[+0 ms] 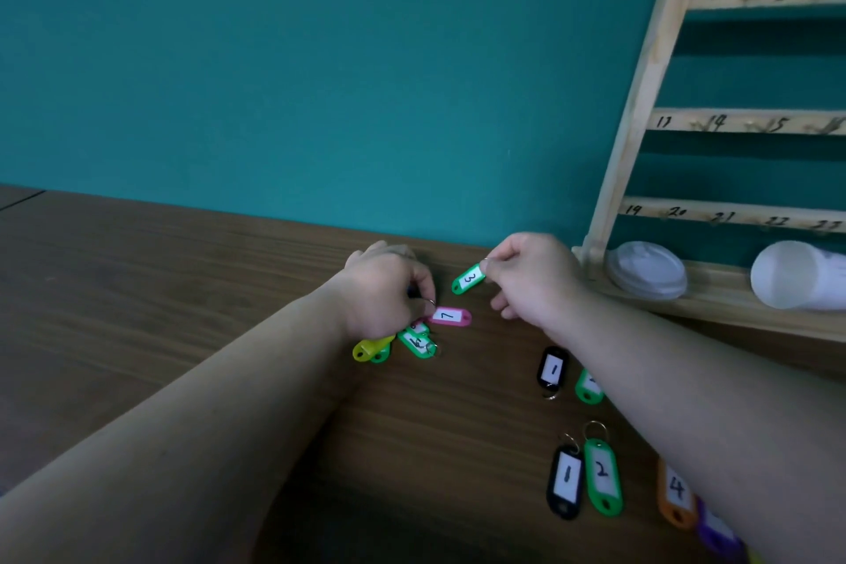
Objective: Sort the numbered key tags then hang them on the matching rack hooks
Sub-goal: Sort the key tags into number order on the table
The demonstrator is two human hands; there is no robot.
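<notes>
We found the right hand (535,275) clamped, thumb against forefinger, on the ring of the green tag 3 (469,278). The tag hung tilted just above the counter (183,289), apart from every other tag. The left hand (384,289) was curled over a small heap. Its fingertips appeared to pinch the ring of the pink tag 7 (451,316), whose body lay on the counter. A green tag 6 (416,341) and a yellow tag (366,349) lay against that hand.

Nearer the person, a black tag 1 (566,481), a green tag 2 (603,476) and an orange tag 4 (675,492) lay in a row, with bare counter between 2 and 4. We judged the step in hand to be sorting, with no tag yet on the rack (641,105). The next move called for carrying tag 3 back to that gap and laying it flat without nudging its neighbours.

The right forearm covered most of a further green tag (588,387) beside a second black tag (552,369), also marked 1. The number on the purple tag (716,531) could not be read. The rack was cut off at the top and right. Its rail numbers were blurred, and no rail below 7 was in view. Two white objects (648,270) on its base could not be identified with certainty.
</notes>
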